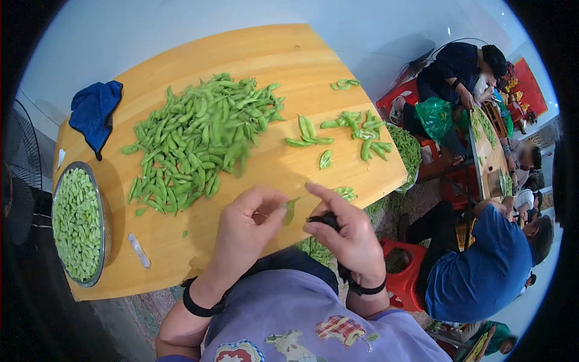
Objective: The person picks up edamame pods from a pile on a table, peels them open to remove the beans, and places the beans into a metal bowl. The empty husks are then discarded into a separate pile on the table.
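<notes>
Left hand [248, 220] pinching a green pod [291, 211] mid-view, right hand [357, 241] at its four o'clock, thumb and forefinger spread, grip on something dark [328, 219] unclear; wooden table [289, 57] beneath, seated people [482, 262] at three, pod heap [196, 130] at eleven, bowl [102, 211] at nine

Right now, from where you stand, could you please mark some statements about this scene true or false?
1. The left hand holds a pod. True.
2. The bowl is empty. False: it is full of light green beans.
3. The cloth is blue. True.
4. Both wrists are bare. False: each wears a black band.
5. The pile of pods lies on the floor. False: it lies on the table.
</notes>
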Demonstrator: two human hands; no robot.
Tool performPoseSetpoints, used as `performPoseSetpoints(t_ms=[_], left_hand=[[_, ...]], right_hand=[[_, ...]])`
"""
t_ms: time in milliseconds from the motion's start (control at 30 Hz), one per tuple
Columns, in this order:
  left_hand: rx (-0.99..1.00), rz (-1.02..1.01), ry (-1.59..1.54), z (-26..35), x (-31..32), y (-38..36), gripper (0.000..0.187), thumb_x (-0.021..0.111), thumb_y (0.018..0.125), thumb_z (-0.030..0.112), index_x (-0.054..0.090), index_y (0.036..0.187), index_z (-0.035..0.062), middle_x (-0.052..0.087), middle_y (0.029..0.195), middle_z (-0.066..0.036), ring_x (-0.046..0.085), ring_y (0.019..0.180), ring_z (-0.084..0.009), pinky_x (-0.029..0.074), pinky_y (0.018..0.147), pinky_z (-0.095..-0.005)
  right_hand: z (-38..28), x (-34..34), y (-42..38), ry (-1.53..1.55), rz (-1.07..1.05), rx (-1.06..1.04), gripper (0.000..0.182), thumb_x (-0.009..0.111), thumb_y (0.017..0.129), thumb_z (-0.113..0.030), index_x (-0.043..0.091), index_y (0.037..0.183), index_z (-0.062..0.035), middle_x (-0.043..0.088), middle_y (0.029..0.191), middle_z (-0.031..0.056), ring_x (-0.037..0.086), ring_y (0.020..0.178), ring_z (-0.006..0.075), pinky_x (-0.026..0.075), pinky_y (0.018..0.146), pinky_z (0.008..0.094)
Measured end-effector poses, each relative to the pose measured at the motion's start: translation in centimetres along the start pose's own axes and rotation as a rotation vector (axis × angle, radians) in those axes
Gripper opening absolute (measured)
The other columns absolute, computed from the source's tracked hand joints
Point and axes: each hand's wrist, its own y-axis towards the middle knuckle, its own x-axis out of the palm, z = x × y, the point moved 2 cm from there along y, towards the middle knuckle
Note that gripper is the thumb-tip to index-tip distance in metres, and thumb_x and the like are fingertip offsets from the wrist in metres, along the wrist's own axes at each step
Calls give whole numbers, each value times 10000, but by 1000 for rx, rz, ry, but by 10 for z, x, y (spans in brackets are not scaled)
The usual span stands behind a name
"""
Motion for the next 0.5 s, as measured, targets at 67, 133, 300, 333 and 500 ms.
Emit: performPoseSetpoints(t_ms=[67, 133, 300, 333, 500], left_hand=[[37, 26, 39, 6, 3, -2, 128, 579, 781, -15, 576, 904, 21, 581, 736, -14, 558, 637, -82, 453, 567, -205], [85, 46, 73, 11, 4, -2, 143, 582, 764, -43, 561, 895, 11, 577, 756, -17, 560, 660, -84, 446, 574, -196], [289, -59, 248, 15, 4, -2, 123, 608, 719, -18, 588, 819, 51, 571, 704, -92, 585, 608, -229, 443, 527, -290], [289, -60, 248, 16, 4, -1, 123, 608, 719, -18, 588, 819, 51, 571, 704, -92, 585, 608, -229, 443, 527, -290], [429, -127, 292, 25, 5, -4, 129, 621, 719, -1, 594, 830, 61, 571, 706, -94, 575, 616, -266, 456, 534, -321]], right_hand=[[2, -4, 4, 142, -30, 48, 342, 629, 775, -88, 520, 1084, 11, 585, 749, 93, 543, 646, 149, 439, 597, 267], [2, -3, 9, 133, -39, 37, 284, 622, 777, -81, 542, 1032, 13, 586, 773, 91, 540, 663, 145, 438, 606, 268], [5, -5, 14, 134, -143, 36, 154, 616, 776, -69, 565, 895, 16, 573, 732, 78, 530, 683, 135, 431, 622, 260], [6, -6, 15, 134, -142, 37, 154, 616, 776, -69, 565, 895, 16, 573, 732, 78, 530, 683, 135, 431, 622, 260], [16, -4, 15, 424, -262, 169, 102, 591, 797, -60, 567, 873, 4, 515, 666, -4, 447, 546, 64, 342, 482, 201]])
